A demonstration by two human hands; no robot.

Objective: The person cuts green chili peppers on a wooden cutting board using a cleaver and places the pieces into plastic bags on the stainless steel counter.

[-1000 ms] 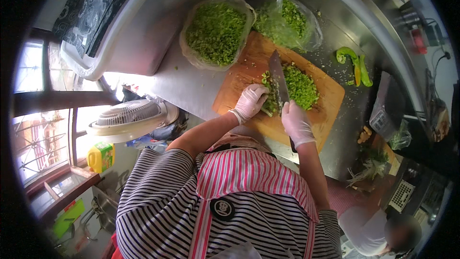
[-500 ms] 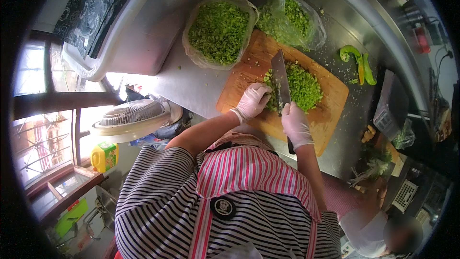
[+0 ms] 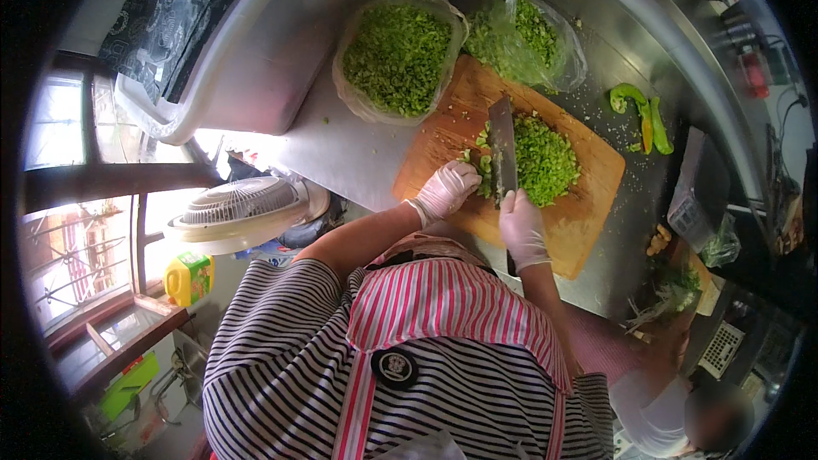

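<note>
In my gloved right hand [image 3: 522,226] is the dark handle of a kitchen knife [image 3: 504,149] with a broad steel blade. The blade points away from me over a wooden cutting board [image 3: 588,243]. Chopped green pepper [image 3: 545,158] is heaped along its right side, and a narrower strip of green pieces [image 3: 486,172] lies to its left. My gloved left hand [image 3: 446,191] rests on the board left of the blade, fingers curled and closed. A few green bits show at its fingertips; what lies under them is hidden.
Beyond the board stand a plastic-lined container [image 3: 396,55] of chopped green pieces and a clear bag [image 3: 532,34] of more. Long green peppers [image 3: 654,123] lie right, near a dark grey device [image 3: 697,179]. A white tub [image 3: 281,60] and a fan [image 3: 243,209] are left. Another person [image 3: 652,409] is lower right.
The knife blade stands slightly straighter away from me. My left hand's curled fingers have shifted a little on the board. The view has moved slightly, while both hands stay around the same strip.
</note>
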